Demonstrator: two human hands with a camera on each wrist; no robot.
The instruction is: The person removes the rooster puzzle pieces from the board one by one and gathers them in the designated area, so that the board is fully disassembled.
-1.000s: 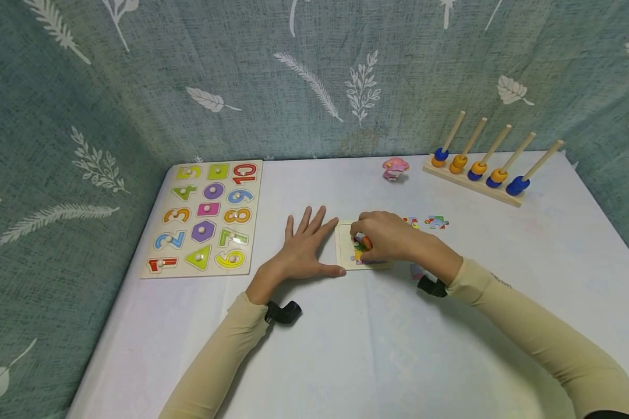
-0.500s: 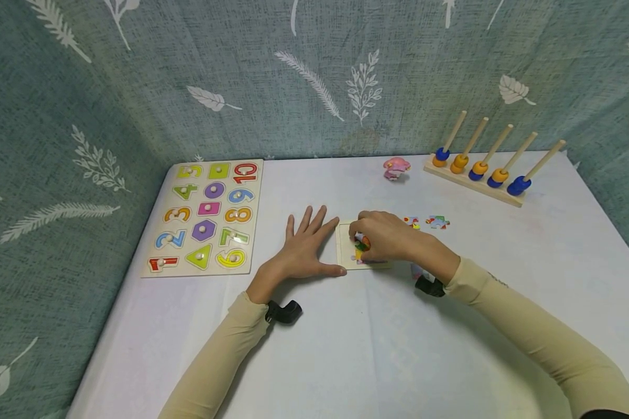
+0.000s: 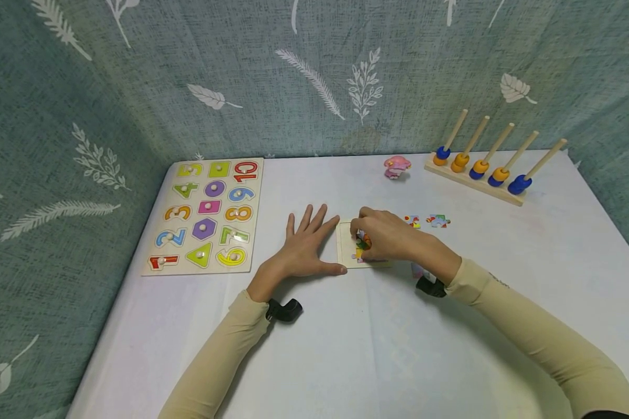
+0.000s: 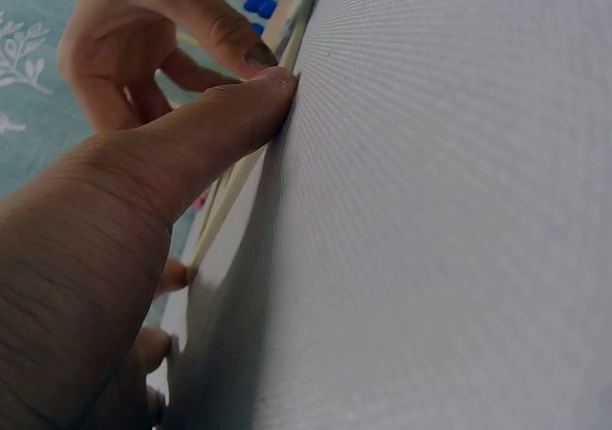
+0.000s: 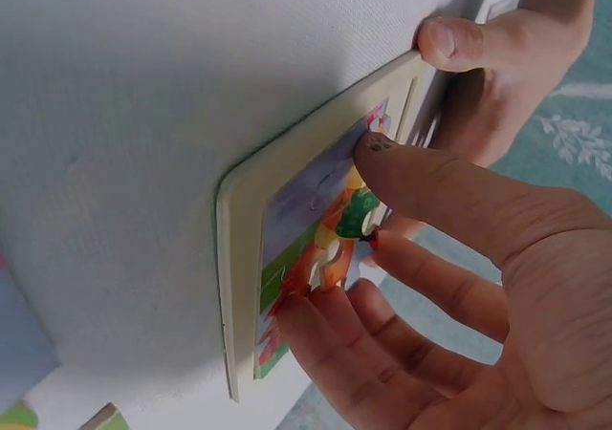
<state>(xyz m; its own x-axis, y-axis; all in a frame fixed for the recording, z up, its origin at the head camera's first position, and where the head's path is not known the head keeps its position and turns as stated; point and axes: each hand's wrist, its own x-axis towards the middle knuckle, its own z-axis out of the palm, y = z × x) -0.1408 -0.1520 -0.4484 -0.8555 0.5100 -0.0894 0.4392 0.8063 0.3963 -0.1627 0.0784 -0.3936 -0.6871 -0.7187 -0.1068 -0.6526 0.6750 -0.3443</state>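
My left hand [image 3: 306, 250] lies on the table with its fingers spread, index fingertip and thumb tip at the left edge of a small wooden puzzle tray [image 5: 244, 210]. Above the tray, my right hand [image 3: 385, 233] is bent over, its fingers curled down to the picture. Thumb and fingertips pinch across a green and orange jigsaw piece [image 5: 354, 215] at the picture's surface, as the right wrist view shows. Purple and green picture parts [image 5: 306, 201] are set in the tray around it. In the head view my right hand hides much of the tray.
Loose jigsaw pieces [image 3: 438, 221] lie right of the tray, one partly under my right wrist. A number and shape board [image 3: 160, 220] lies at left. A pink toy figure [image 3: 396, 167] and a pegged bead stacker [image 3: 472, 181] stand at the back, before a fabric wall.
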